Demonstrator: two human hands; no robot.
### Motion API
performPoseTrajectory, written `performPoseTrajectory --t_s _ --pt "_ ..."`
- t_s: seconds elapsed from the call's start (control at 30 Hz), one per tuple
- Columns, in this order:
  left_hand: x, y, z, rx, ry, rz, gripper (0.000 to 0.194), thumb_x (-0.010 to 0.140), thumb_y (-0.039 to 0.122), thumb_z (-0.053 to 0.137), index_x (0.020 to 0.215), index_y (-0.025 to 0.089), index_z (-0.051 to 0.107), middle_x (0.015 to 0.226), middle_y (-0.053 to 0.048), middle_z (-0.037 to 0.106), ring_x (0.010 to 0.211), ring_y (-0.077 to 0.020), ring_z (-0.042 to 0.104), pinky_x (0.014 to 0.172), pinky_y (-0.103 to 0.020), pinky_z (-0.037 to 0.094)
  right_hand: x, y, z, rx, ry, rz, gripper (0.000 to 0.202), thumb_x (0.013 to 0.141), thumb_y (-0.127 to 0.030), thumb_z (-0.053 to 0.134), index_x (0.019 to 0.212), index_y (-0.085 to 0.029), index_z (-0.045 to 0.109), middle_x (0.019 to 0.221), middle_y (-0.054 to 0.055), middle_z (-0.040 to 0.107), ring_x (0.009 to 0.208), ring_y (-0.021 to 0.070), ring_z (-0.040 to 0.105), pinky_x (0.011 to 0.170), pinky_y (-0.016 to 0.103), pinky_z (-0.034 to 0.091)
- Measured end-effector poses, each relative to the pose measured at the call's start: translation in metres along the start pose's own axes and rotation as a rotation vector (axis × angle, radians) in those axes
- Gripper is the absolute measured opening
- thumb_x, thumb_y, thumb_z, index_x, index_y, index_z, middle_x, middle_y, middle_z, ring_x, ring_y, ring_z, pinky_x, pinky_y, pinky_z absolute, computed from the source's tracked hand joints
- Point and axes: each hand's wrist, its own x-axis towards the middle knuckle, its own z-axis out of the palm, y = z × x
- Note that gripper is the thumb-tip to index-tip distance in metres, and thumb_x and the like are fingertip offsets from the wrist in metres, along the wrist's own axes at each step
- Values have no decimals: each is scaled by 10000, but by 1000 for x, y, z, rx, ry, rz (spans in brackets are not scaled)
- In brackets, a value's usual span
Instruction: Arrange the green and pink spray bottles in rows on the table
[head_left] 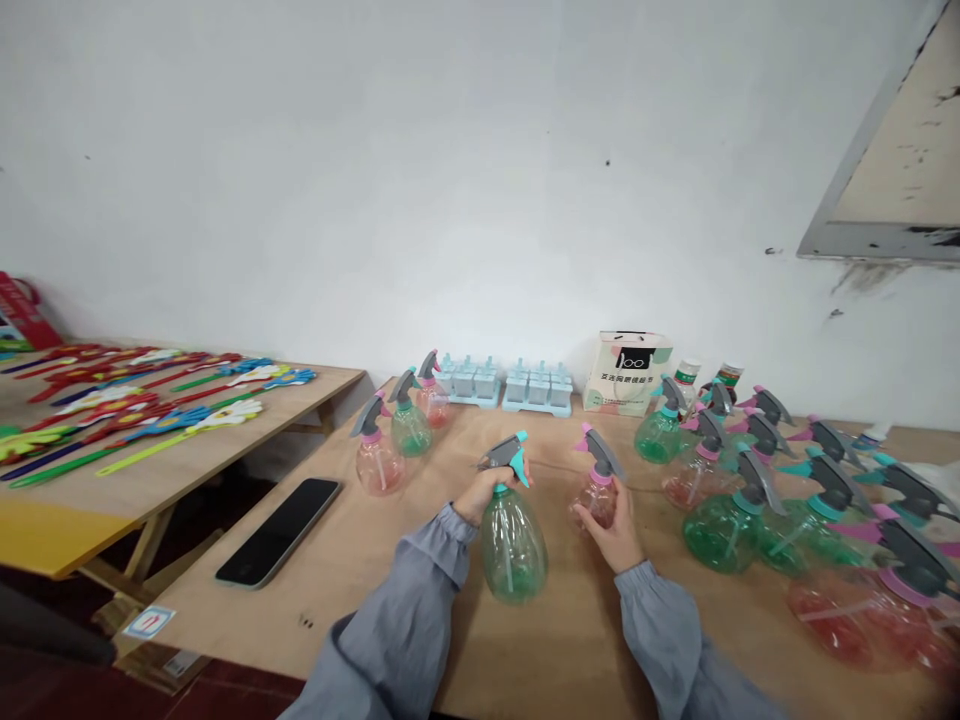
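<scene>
My left hand is closed round the neck of a clear green spray bottle with a grey and turquoise trigger head. That bottle is near the table's middle, its head turned to the right. Just right of it, my right hand grips a pink spray bottle by its body, fingers round its side. The pink nozzle of this one points left. Whether either bottle touches the table is hard to tell. Left of my hands stand a pink spray bottle, a green one and another pink one.
Several more green and pink spray bottles crowd the table's right side. Along the wall are light-blue ice-pop moulds, a printed carton and white-capped bottles. A phone lies at left. Colourful hand-shaped sticks cover another table.
</scene>
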Motion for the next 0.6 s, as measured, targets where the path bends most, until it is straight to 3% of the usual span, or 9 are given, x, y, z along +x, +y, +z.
performPoseTrajectory --t_s 0.2,0.4,0.6 --pt "-4 6 3 -4 -40 13 293 524 226 553 766 198 716 811 -56 734 873 -258 654 802 -378 490 1 1 -1 7 -16 -17 770 740 -649 688 1295 -166 459 1208 151 564 1165 315 552 1014 503 451" --pt "-1 -5 -1 -75 77 -9 184 494 235 524 630 186 638 654 -21 664 671 -185 601 653 -309 447 0 2 -1 8 -3 -10 775 730 -654 691 1290 -169 462 1190 144 570 1146 315 559 1006 515 456" --pt "-2 -5 1 -52 88 -28 215 501 249 537 675 184 645 768 -55 708 823 -219 643 731 -323 470 -1 1 0 0 -5 -18 761 739 -651 685 1284 -166 468 1193 146 565 1149 315 555 1010 514 452"
